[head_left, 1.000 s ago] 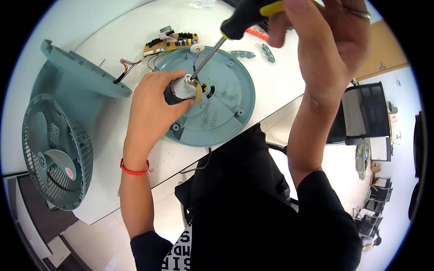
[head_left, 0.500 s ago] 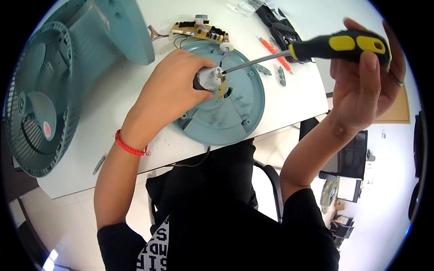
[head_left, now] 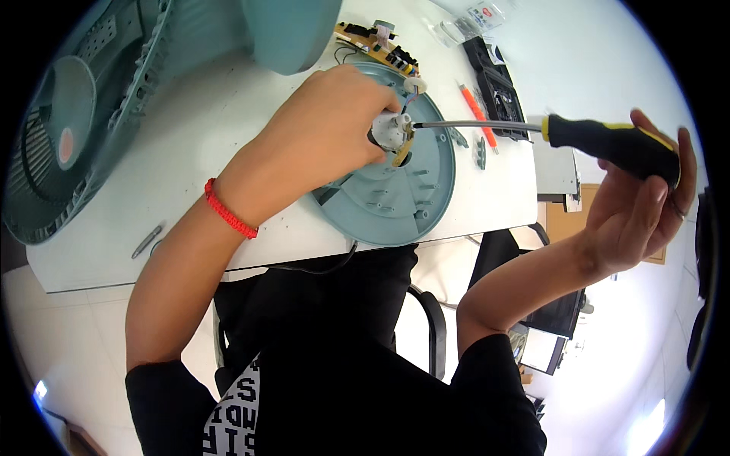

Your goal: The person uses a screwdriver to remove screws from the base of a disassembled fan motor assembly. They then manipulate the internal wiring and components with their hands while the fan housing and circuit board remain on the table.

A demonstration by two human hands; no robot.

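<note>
My left hand (head_left: 327, 125) is closed around a small white-and-black cylindrical part (head_left: 389, 132), motor-like in shape, and holds it over the round teal base plate (head_left: 372, 220). In my right hand (head_left: 631, 209), off to the right and past the table edge, is a screwdriver (head_left: 612, 146) with a black-and-yellow handle. Its long metal shaft runs nearly level to the left. The tip meets the end of the white part, beside a small brass-coloured piece. My thumb and fingers are about the handle's end. My left palm hides the back of the part.
A teal fan head (head_left: 84, 99) and teal housing (head_left: 293, 30) fill the upper left. Behind the plate lies a circuit board (head_left: 380, 49) with wires. To the right are an orange pen (head_left: 477, 114), a black tool case (head_left: 498, 91) and small teal pieces (head_left: 480, 153). A grey pen (head_left: 147, 242) lies left.
The view has shifted, so the table things appear elsewhere. My right hand has lowered, and the screwdriver has gone from slanting to nearly level. Its tip stays at the white part, still in my left hand.
</note>
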